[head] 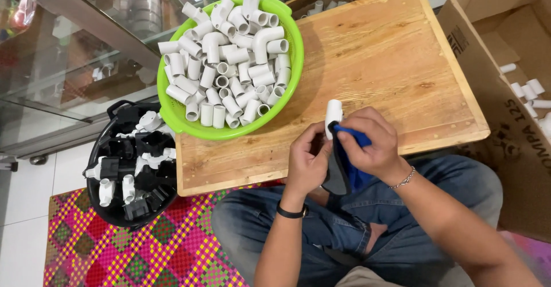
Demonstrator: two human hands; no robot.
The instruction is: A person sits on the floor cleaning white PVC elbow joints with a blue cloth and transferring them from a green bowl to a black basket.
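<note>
My left hand (307, 162) holds a short white plastic pipe fitting (333, 113) upright over the front edge of a low wooden table (396, 63). My right hand (370, 143) presses a blue and dark cloth (346, 169) against the fitting's side. The cloth hangs down between both hands toward my lap. A green colander basket (172, 112) heaped with several white pipe couplings and elbows stands on the table's left end, a little way from my hands.
A black bucket (106, 209) with black and white fittings stands on the floor at left, on a pink woven mat (143, 252). A cardboard box (488, 51) with white fittings is at right. A glass display case (69, 63) runs along the upper left.
</note>
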